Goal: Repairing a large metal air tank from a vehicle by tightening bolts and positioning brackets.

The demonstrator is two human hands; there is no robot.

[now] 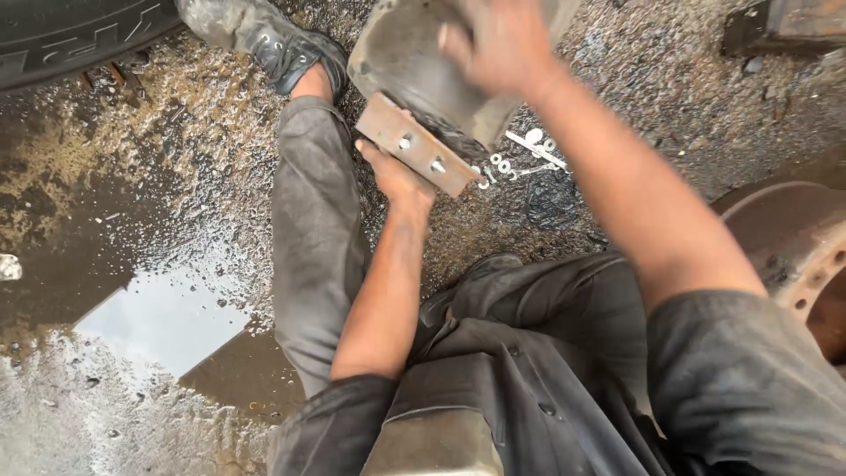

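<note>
I hold a heavy dark rubber-and-metal part [414, 62] up in front of me. It has a rusty flat base plate [414, 145] with two bolt ends sticking out. My left hand [397, 176] grips the plate's lower edge from below. My right hand [498, 40], blurred, presses on the top of the part. I sit on wet gravel with my left leg [313, 229] stretched forward in grey trousers and a dark shoe [273, 40].
Washers and a wrench [520, 159] lie on the gravel past my hands. A puddle [163, 322] spreads at the left. A tyre [62, 31] fills the top left corner. A rusty brake drum [797, 242] sits at the right edge.
</note>
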